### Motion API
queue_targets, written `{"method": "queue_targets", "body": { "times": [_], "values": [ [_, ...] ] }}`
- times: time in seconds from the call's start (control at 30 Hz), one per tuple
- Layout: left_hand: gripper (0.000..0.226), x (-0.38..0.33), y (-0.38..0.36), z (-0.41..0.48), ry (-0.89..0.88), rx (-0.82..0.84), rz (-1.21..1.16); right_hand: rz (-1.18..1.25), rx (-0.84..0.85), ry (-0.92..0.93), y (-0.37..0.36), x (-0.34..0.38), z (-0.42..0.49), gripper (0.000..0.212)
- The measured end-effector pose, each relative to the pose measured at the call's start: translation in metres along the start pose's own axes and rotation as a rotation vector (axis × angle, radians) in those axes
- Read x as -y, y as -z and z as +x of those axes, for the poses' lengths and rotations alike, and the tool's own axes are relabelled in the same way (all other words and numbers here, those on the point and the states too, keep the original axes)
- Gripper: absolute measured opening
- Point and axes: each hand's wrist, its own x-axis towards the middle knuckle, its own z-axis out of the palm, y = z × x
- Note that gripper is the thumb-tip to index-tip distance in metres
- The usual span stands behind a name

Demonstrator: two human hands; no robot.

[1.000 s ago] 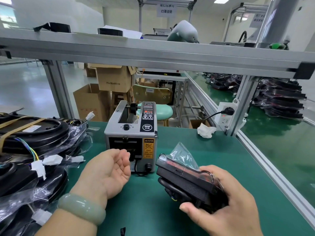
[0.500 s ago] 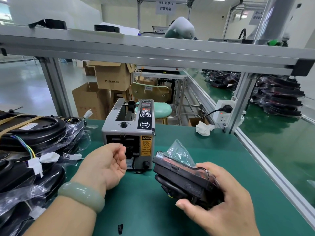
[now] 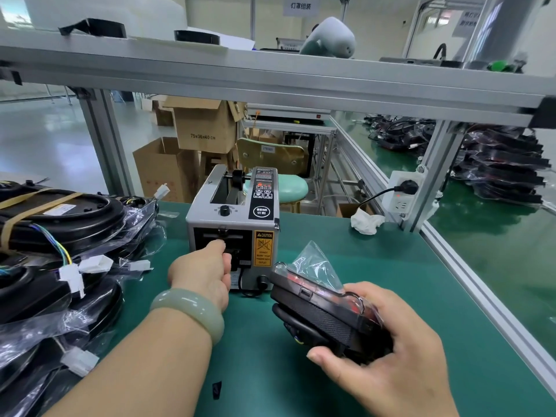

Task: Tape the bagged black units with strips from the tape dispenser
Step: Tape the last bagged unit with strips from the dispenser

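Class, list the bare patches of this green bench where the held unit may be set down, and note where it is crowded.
Widest free patch: green mat between tape dispenser, crumpled tissue and aluminium rail. A smaller strip lies between left hand and right hand. Crowded: the left edge, under stacked bagged black units.
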Motion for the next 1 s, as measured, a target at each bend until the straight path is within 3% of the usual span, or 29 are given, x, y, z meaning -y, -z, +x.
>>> {"method": "queue_targets", "body": {
  "times": [0.1,0.2,0.43,0.57,0.77,0.87,1.0],
  "values": [
    [0.008,0.002,-0.004,-0.001,-0.021,-0.052,-0.012,-0.012,0.007,0.005,-0.001,0.000,-0.001,0.064],
    [0.009,0.000,0.001,-0.005,-0.001,-0.002,-0.013,-0.008,0.008,-0.005,0.001,0.000,-0.001,0.065],
    [0.018,0.001,0.038,-0.044,0.075,0.370,-0.116,0.035,-0.036,-0.045,0.003,-0.001,0.000,0.068],
    [0.015,0.006,0.051,-0.078,0.010,0.555,-0.069,0.069,-0.055,-0.054,0.002,0.000,0.000,0.066],
    [0.020,0.020,0.043,-0.110,-0.309,0.589,0.028,0.090,-0.066,-0.066,0.002,0.000,-0.001,0.063],
    [0.038,0.029,0.038,-0.107,-0.324,0.613,0.041,0.088,-0.057,-0.050,0.002,0.000,-0.001,0.060],
    [0.026,0.039,0.030,-0.108,-0.284,0.625,-0.020,0.080,-0.051,-0.030,0.000,0.001,0.000,0.059]
  ]
}}
